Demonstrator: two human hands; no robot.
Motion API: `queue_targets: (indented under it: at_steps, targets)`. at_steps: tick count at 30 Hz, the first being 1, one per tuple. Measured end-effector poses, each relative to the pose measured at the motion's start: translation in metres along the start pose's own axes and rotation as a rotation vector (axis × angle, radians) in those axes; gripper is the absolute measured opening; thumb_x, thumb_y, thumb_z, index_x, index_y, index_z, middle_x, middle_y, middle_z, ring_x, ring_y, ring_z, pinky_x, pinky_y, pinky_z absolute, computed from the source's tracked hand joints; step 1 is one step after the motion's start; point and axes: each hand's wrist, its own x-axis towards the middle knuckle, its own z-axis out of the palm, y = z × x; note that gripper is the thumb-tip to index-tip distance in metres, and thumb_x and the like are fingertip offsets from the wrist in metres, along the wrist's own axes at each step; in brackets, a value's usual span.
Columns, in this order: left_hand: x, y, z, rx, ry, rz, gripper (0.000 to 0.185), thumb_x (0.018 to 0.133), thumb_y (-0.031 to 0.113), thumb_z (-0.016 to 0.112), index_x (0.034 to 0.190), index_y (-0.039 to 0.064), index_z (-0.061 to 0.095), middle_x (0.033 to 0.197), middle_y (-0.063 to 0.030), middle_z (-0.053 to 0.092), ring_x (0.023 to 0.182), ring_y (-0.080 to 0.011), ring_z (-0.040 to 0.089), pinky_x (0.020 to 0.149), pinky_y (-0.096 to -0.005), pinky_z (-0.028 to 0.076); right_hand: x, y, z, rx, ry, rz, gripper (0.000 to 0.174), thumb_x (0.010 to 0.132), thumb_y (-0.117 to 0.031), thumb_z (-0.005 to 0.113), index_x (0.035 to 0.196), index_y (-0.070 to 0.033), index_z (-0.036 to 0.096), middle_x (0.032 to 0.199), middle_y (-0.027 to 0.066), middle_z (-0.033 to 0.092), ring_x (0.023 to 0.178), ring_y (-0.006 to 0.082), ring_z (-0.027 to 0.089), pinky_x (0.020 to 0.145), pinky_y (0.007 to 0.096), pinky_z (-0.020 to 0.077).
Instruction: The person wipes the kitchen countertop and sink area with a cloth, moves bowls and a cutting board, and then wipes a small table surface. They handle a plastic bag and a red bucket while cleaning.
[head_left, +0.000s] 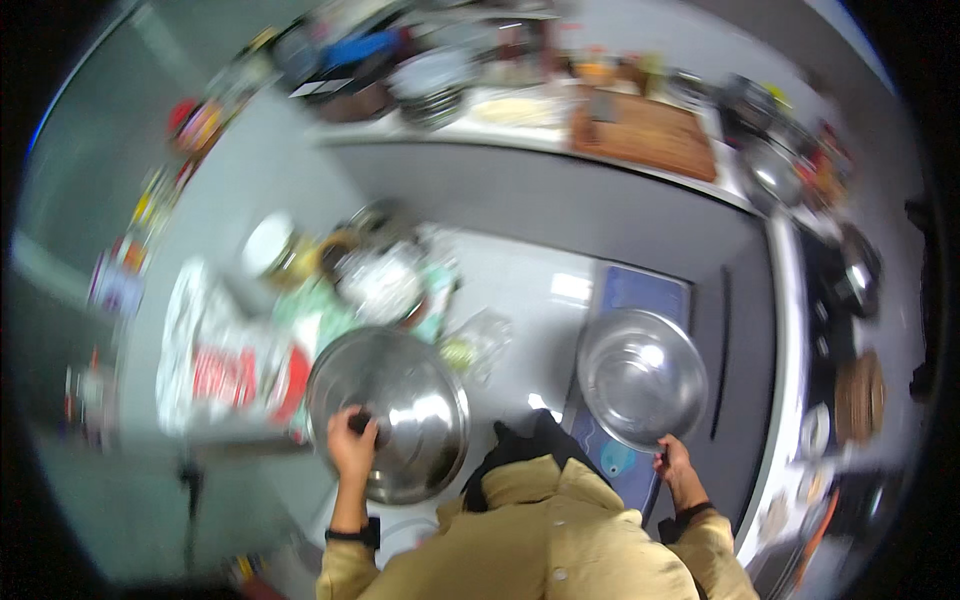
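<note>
My left hand (352, 442) grips the dark knob of a large round metal pot lid (409, 442). The lid hangs over the left side, and whatever lies beneath it is hidden. At my right, my right hand (673, 457) pinches the near rim of a shiny metal basin (643, 375). Its inside faces up and shows only reflections. Below the basin lies a blue floor mat (646, 291) with a fish figure. The two metal pieces are apart, one on each side of my body.
A white-and-red bag (225, 375), a lidded jar (270, 244) and plastic-wrapped goods (381, 281) crowd the left. A small clear bag (476, 349) lies on the floor. Ahead, the counter bears a wooden cutting board (649, 133) and stacked bowls (431, 86). A stove (825, 322) stands right.
</note>
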Motion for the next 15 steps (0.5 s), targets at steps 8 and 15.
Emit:
queue_targets:
  at_steps: [8, 15]
  targets:
    - [0.098, 0.057, 0.068, -0.085, -0.278, 0.315, 0.031, 0.067, 0.008, 0.074, 0.096, 0.003, 0.062, 0.089, -0.0114, 0.057, 0.079, -0.0271, 0.057, 0.074, -0.0359, 0.047, -0.068, 0.070, 0.006, 0.201, 0.040, -0.117, 0.013, 0.076, -0.014, 0.063, 0.074, -0.003, 0.055, 0.055, 0.0071, 0.049, 0.042, 0.0161, 0.045, 0.034, 0.0260, 0.0357]
    - [0.111, 0.142, 0.134, -0.281, -0.482, 0.599, 0.032, 0.068, 0.008, 0.074, 0.097, 0.003, 0.063, 0.088, -0.0073, 0.054, 0.070, -0.0185, 0.051, 0.066, -0.0307, 0.045, -0.170, 0.146, -0.035, 0.442, 0.102, -0.190, 0.014, 0.077, -0.012, 0.063, 0.075, 0.000, 0.056, 0.054, 0.0071, 0.049, 0.038, 0.0157, 0.045, 0.032, 0.0268, 0.0344]
